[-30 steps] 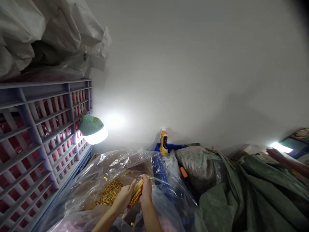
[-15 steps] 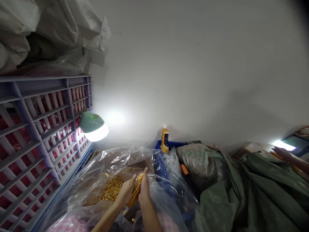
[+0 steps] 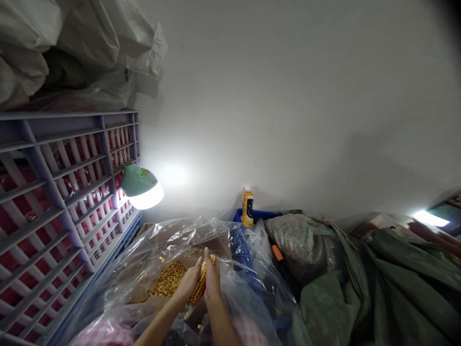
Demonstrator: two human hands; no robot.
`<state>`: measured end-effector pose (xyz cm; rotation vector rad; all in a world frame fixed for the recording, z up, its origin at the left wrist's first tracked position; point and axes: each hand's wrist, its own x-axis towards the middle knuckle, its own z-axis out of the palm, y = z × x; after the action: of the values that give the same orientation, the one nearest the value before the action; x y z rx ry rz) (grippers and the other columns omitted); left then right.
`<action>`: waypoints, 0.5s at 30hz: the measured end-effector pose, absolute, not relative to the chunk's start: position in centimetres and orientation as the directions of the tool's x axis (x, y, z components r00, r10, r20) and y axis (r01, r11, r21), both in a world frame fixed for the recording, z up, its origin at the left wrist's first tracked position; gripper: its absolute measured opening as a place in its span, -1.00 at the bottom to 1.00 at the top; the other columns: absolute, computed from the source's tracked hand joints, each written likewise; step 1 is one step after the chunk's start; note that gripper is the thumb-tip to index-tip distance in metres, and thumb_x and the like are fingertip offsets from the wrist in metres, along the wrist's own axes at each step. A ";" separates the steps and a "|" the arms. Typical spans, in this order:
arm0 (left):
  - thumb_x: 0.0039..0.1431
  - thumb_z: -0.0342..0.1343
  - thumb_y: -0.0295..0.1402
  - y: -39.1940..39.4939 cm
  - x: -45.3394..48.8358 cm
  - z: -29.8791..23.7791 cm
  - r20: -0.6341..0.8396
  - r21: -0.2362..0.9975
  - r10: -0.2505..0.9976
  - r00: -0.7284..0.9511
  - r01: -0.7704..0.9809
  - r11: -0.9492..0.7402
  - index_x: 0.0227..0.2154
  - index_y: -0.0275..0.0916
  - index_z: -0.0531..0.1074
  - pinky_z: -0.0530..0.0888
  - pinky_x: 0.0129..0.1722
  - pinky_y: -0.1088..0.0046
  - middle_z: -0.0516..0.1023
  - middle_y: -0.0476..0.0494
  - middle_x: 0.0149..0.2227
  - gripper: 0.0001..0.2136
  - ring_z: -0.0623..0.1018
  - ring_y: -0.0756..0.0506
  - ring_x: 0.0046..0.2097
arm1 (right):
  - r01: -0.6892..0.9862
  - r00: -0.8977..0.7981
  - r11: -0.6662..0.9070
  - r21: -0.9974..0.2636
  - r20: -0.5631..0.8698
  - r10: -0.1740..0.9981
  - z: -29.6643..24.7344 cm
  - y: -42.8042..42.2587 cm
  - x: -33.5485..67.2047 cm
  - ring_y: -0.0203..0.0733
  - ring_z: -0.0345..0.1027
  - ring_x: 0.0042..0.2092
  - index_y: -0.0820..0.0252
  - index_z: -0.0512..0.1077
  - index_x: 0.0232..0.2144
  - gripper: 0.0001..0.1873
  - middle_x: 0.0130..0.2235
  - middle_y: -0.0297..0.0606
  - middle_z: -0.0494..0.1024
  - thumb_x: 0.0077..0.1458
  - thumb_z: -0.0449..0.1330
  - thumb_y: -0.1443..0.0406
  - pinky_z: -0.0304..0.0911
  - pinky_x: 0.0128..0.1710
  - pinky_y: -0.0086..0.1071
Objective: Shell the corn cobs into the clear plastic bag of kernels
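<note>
A corn cob (image 3: pixel 200 287) with yellow-orange kernels is pressed between both my palms, low in the middle of the view. My left hand (image 3: pixel 188 284) grips its left side and my right hand (image 3: pixel 212 281) wraps its right side. Just to the left lies a heap of loose kernels (image 3: pixel 168 280) inside a clear plastic bag (image 3: pixel 173 240) that lines a cardboard box. A few stray kernels sit on the plastic around the heap.
Stacked purple crates (image 3: pixel 65 192) rise on the left, with a lit green lamp (image 3: pixel 141 186) hanging off them. A juice bottle (image 3: pixel 247 207) stands on a blue crate (image 3: pixel 259 215) by the wall. Green tarp (image 3: pixel 378 283) and sacks fill the right, where another person's arm (image 3: pixel 432 234) reaches.
My hands have shifted slightly left and closed tighter around the cob, hiding more of it. The other person's arm at far right has drawn back a little.
</note>
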<state>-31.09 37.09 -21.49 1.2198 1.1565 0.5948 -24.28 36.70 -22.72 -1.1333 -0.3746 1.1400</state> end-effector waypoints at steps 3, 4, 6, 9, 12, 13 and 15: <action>-0.07 -0.43 0.27 37.2 -32.1 -20.2 -0.418 0.908 0.777 0.470 0.217 0.358 -0.20 -0.33 0.38 0.41 -0.22 0.42 0.51 -0.24 -0.23 -0.21 0.50 -0.10 -0.23 | -0.662 0.400 -0.036 -0.749 -0.393 0.828 -22.6 37.3 -23.2 -0.30 0.31 -0.50 0.19 0.25 -0.52 -0.63 -0.59 -0.44 0.36 -0.28 0.29 0.10 0.24 -0.47 -0.44; -0.06 -0.41 0.25 37.3 -32.5 -19.9 -0.390 0.915 0.799 0.458 0.293 0.278 -0.24 -0.31 0.38 0.41 -0.27 0.43 0.51 -0.23 -0.25 -0.25 0.49 -0.10 -0.26 | -0.712 0.404 -0.030 -0.702 -0.443 0.800 -22.5 37.5 -22.6 -0.29 0.31 -0.50 0.19 0.25 -0.52 -0.65 -0.59 -0.43 0.36 -0.26 0.28 0.11 0.25 -0.48 -0.43; -0.05 -0.24 0.19 37.2 -33.3 -19.7 -0.296 0.894 0.820 0.490 0.445 0.057 -0.31 -0.30 0.36 0.38 -0.38 0.46 0.50 -0.21 -0.30 -0.38 0.48 -0.08 -0.33 | -0.774 0.418 0.000 -0.634 -0.511 0.751 -22.3 37.8 -21.6 -0.29 0.33 -0.50 0.18 0.25 -0.50 -0.70 -0.57 -0.41 0.39 -0.21 0.23 0.13 0.28 -0.45 -0.40; -0.04 -0.18 0.13 36.7 -33.7 -20.3 -0.365 0.843 0.746 0.557 0.538 0.011 -0.39 -0.28 0.27 0.26 -0.61 0.50 0.41 -0.06 -0.58 -0.49 0.35 -0.01 -0.60 | -0.756 0.452 0.019 -0.654 -0.501 0.738 -22.3 38.0 -20.4 -0.25 0.33 -0.50 0.18 0.24 -0.53 -0.70 -0.58 -0.37 0.38 -0.19 0.20 0.10 0.32 -0.43 -0.33; -0.01 -0.30 0.16 35.9 -32.9 -21.1 -0.282 0.902 0.794 0.538 0.431 0.028 -0.48 -0.24 0.18 0.21 -0.66 0.52 0.26 0.04 -0.70 -0.49 0.24 0.04 -0.68 | -0.684 0.506 0.056 -0.727 -0.418 0.754 -22.5 38.1 -20.1 -0.24 0.34 -0.47 0.16 0.22 -0.56 -0.66 -0.60 -0.36 0.35 -0.19 0.17 0.03 0.32 -0.42 -0.33; -0.01 -0.33 0.17 35.6 -32.6 -21.3 -0.253 0.912 0.820 0.513 0.409 0.025 -0.51 -0.24 0.18 0.20 -0.66 0.52 0.24 0.05 -0.71 -0.48 0.22 0.05 -0.69 | -0.668 0.518 0.065 -0.742 -0.400 0.756 -22.5 38.1 -20.1 -0.24 0.34 -0.47 0.15 0.20 -0.57 -0.65 -0.60 -0.36 0.35 -0.19 0.16 0.02 0.32 -0.42 -0.33; -0.01 -0.38 0.19 35.3 -32.0 -21.4 -0.225 0.913 0.860 0.458 0.408 0.022 -0.55 -0.24 0.17 0.17 -0.66 0.51 0.22 0.04 -0.74 -0.45 0.20 0.05 -0.70 | -0.641 0.534 0.076 -0.764 -0.372 0.759 -22.5 38.1 -20.2 -0.24 0.33 -0.48 0.15 0.19 -0.56 -0.64 -0.59 -0.36 0.34 -0.18 0.15 0.01 0.33 -0.41 -0.33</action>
<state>-32.04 35.33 -21.35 1.5884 1.1331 0.5048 -20.16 38.12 -22.50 -1.0619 -0.1352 1.0539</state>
